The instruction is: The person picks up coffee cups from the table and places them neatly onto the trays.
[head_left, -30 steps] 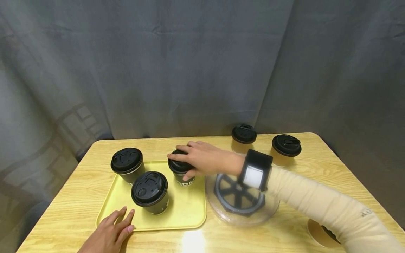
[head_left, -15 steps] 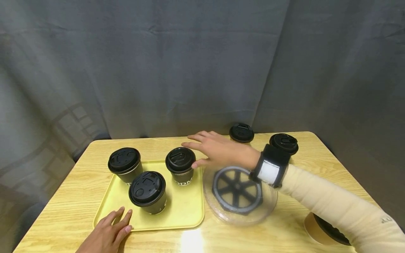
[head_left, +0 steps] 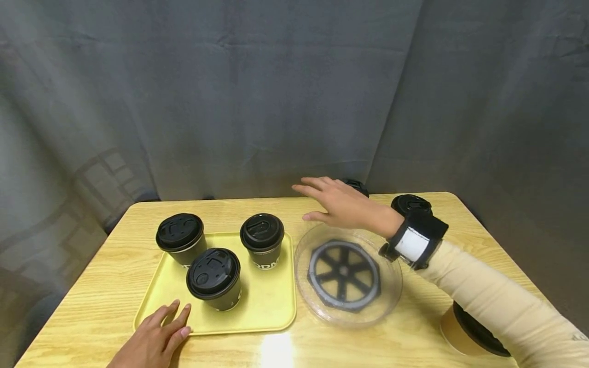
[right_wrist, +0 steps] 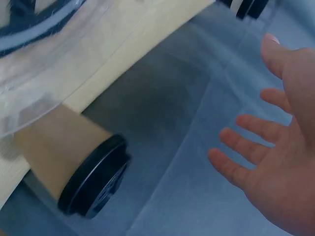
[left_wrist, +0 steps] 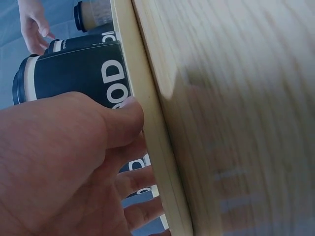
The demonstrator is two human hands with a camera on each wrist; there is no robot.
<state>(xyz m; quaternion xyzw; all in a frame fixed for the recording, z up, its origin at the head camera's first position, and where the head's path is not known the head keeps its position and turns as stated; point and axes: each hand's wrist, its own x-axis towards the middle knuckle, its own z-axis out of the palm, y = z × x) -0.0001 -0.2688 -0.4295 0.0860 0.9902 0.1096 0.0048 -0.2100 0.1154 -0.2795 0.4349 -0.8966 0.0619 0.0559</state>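
Note:
Three dark paper cups with black lids stand on a yellow tray (head_left: 271, 317): a back left cup (head_left: 181, 237), a front cup (head_left: 214, 278) and a right cup (head_left: 263, 240). My left hand (head_left: 154, 335) rests with spread fingers at the tray's front left rim, close by the front cup (left_wrist: 74, 73). My right hand (head_left: 347, 204) is raised in the air beyond a round clear plastic container (head_left: 391, 291) with a dark spoked base. Its fingers are extended and nothing is in them, as the right wrist view of the hand (right_wrist: 275, 142) shows.
Brown cups with black lids stand to the right: one cup (head_left: 356, 187) partly behind my right hand, another lidded cup (head_left: 411, 204) at the back right, and a cup (head_left: 469, 332) under my right forearm. A grey curtain (head_left: 276, 102) hangs behind the wooden table (head_left: 101, 276).
My right hand has let go of the right cup on the tray and moved up and to the right, past the clear container. My left hand has stayed at the tray rim.

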